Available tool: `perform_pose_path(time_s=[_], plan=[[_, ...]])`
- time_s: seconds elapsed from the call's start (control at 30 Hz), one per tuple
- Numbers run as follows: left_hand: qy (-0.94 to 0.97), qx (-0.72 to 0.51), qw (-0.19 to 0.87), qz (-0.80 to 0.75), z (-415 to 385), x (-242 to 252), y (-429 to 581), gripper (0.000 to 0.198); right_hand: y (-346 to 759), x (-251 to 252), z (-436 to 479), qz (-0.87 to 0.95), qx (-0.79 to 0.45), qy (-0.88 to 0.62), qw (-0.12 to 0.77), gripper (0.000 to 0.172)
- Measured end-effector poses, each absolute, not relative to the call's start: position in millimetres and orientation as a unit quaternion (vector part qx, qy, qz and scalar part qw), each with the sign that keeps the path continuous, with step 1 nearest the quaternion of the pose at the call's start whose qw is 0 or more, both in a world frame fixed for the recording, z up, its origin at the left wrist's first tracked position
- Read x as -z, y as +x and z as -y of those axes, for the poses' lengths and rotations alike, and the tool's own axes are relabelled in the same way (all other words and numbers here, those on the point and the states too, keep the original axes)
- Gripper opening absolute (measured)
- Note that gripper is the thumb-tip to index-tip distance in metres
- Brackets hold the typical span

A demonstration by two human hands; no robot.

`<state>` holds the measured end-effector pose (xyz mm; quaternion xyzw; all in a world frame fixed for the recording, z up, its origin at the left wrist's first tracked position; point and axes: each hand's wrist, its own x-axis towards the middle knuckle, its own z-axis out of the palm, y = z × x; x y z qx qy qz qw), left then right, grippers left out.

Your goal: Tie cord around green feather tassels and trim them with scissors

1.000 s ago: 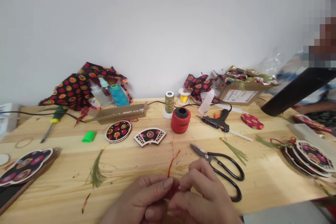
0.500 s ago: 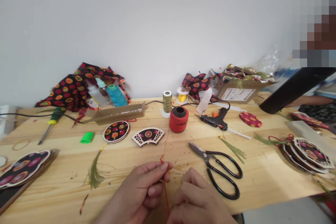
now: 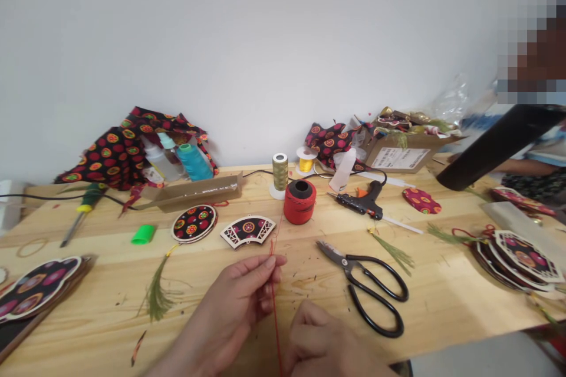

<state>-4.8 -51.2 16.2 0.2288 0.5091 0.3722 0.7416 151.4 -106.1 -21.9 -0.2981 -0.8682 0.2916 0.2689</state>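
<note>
Between thumb and fingers, my left hand point(image 3: 245, 300) pinches a thin red cord point(image 3: 275, 312) that runs down toward the bottom edge. My right hand point(image 3: 325, 341) is closed around the lower part of that cord, close to the table's front edge; its fingertips are partly hidden. Beyond the hands stands a spool of red cord point(image 3: 299, 212). A fan-shaped ornament point(image 3: 248, 232) with a pale lattice border lies just left of the spool. Black-handled scissors point(image 3: 375, 288) lie to the right of my right hand, blades pointing away to the left.
Left are a round ornament point(image 3: 194, 222), green tassel point(image 3: 159, 291), green cap point(image 3: 142, 234) and screwdriver point(image 3: 79, 218). A glue gun point(image 3: 365, 203), cardboard box point(image 3: 398, 153) and stacked ornaments point(image 3: 517, 262) occupy the right. A co-worker's arm point(image 3: 526, 168) shows behind a black tube point(image 3: 499, 147).
My left hand has moved slightly up and away with the pinched cord. My right hand has shifted a little downward, and the cord between them looks longer and straight.
</note>
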Motion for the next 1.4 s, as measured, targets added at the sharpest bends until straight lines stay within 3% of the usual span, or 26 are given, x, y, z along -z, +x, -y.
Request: perform_pose_path(time_s=[0.37,0.67,0.87,1.0,1.13,1.27,1.4], plan=[[0.200,-0.389,0.769,-0.466,44,-19,-1,0.011,154,28,105,0.849,-0.287,-0.270,0.351,0.016],[0.183,-0.400,0.777,-0.450,43,-22,4,0.006,155,28,103,0.894,-0.273,-0.285,0.212,0.010],[0.222,-0.397,0.749,-0.481,41,-21,2,0.010,162,20,101,0.892,-0.291,-0.286,0.194,0.006],[0.254,-0.400,0.723,-0.502,42,-22,-1,0.017,193,8,98,0.845,-0.178,-0.461,0.205,0.020],[0.267,-0.397,0.710,-0.516,46,-24,-5,0.019,225,3,96,0.780,0.011,-0.615,0.118,0.031],[0.266,-0.399,0.709,-0.517,46,-27,-7,0.020,232,6,96,0.782,0.046,-0.616,0.077,0.038],[0.265,-0.421,0.707,-0.503,35,-36,-10,0.019,227,6,95,0.766,0.023,-0.638,0.067,0.035]])
